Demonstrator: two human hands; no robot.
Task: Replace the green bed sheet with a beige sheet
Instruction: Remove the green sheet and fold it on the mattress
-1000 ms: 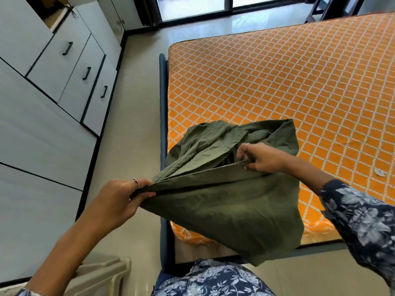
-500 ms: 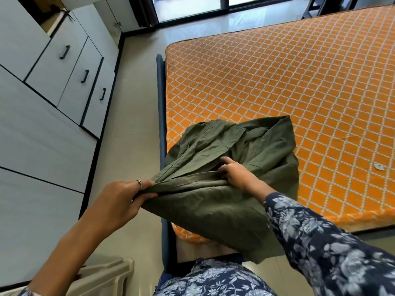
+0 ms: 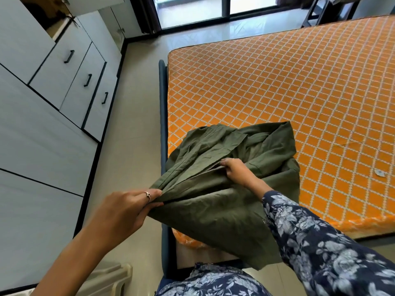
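The green bed sheet (image 3: 213,206) is bunched in loose folds over the near left corner of the bare orange diamond-patterned mattress (image 3: 288,86). Its lower part hangs past the corner. My left hand (image 3: 126,210) pinches a gathered edge of the sheet at its left side, off the bed's edge. My right hand (image 3: 237,170) grips folds near the middle of the bundle, fingers curled into the cloth. No beige sheet is in view.
A dark blue bed frame (image 3: 163,107) borders the mattress on the left. White cabinets with black handles (image 3: 70,86) line the left wall across a strip of tiled floor (image 3: 136,116). A cream plastic item (image 3: 106,278) sits at bottom left. Glass doors (image 3: 203,9) stand at the far end.
My right hand has moved left along the sheet's edge toward my left hand and now grips folds nearer the middle. The left hand has kept its hold.
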